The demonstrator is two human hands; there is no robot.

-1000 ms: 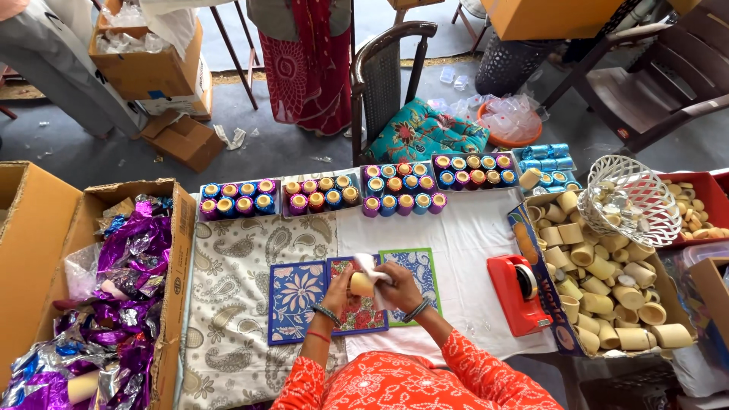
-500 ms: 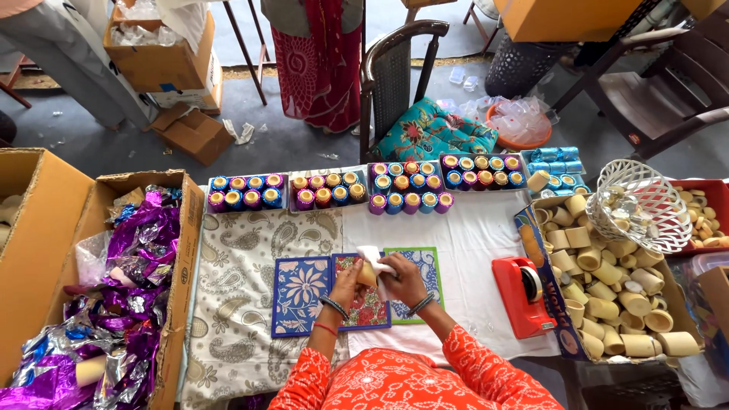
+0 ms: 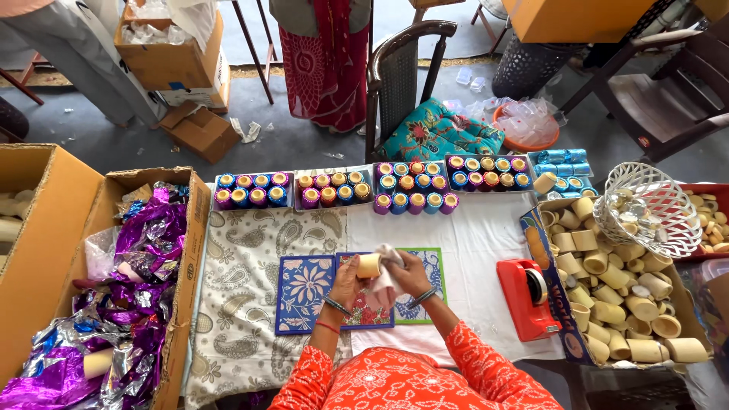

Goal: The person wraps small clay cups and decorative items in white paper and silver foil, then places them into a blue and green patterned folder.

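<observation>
Your left hand (image 3: 348,282) grips a small tan cup (image 3: 370,265) in closed fingers, while your right hand (image 3: 410,275) pinches a white cloth (image 3: 386,279) against it. Below your fingers lie patterned tiles (image 3: 304,292); right of them, a red tape dispenser (image 3: 528,298) on the bench (image 3: 478,243).

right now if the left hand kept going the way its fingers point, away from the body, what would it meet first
Probably the row of foil-wrapped cups at the far table edge. The left hand holds a cream cup; only patterned cloth lies between, though height is unclear.
</observation>
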